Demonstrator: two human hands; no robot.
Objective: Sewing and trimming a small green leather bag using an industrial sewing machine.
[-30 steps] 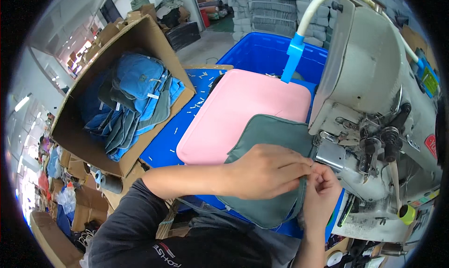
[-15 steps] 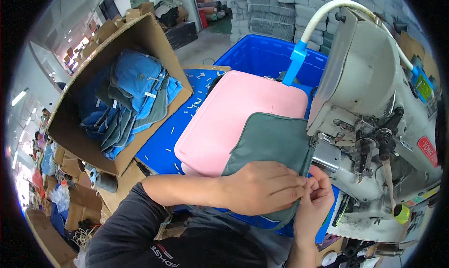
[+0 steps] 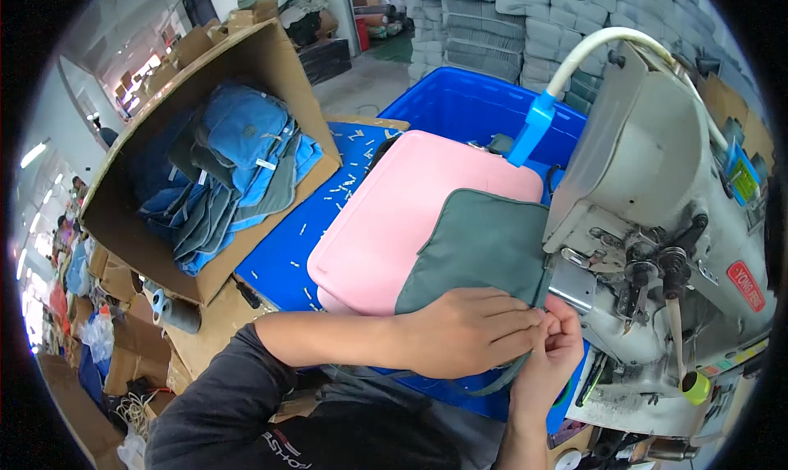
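My left hand (image 3: 464, 330) lies palm down over the right edge of a grey-green fabric piece (image 3: 472, 236), fingers bent together and gripping it. My right hand (image 3: 550, 355) faces it, thumb and fingers pinched on the same edge near the fingertips of the other hand. The fabric overlaps a rounded pink pad (image 3: 382, 211), which rests on a blue worktop (image 3: 279, 248). Immediately right of both hands stands a grey industrial sewing machine (image 3: 624, 158) with a metal plate (image 3: 574, 289). The exact point held between my fingers is partly hidden.
A tilted cardboard box (image 3: 283, 76) of blue and grey fabric pieces is at left, with a thread cone (image 3: 180, 314) below. A blue bin (image 3: 419, 96) sits behind the worktop; a white tube (image 3: 599, 39) with blue fitting arches beside the machine. Stacked grey bundles (image 3: 468, 27) fill the back.
Compared with a second ago, both hands have moved down the fabric's edge toward me, still gripping it. The fabric has shifted slightly away from me. The view has moved a little.
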